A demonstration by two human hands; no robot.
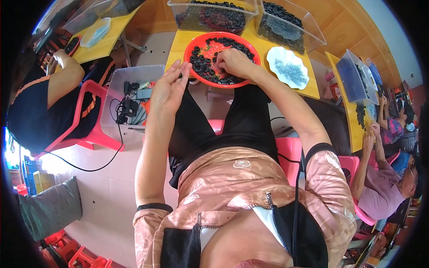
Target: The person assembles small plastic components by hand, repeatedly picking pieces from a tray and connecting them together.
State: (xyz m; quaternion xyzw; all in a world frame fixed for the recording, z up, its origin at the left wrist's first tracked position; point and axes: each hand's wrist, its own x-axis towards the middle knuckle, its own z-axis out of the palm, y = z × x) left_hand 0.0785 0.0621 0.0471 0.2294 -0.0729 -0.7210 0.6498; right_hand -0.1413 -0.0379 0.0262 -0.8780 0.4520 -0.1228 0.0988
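Observation:
A round red tray lies at the near edge of the yellow table, with many small black ring-like parts spread over its bottom. My right hand reaches into it, fingers bent together and pointing down among the parts; whatever they pinch is hidden. Just left of the rim, my left hand is raised with the palm turned up. A small dark part shows at its fingers and seems held there. To the right of the tray stands a white scalloped dish of small clear or silvery pieces.
Two clear bins of black parts stand at the table's back. A clear box with cables and adapters sits left of my legs. A black cable crosses the floor. People work at tables on both sides.

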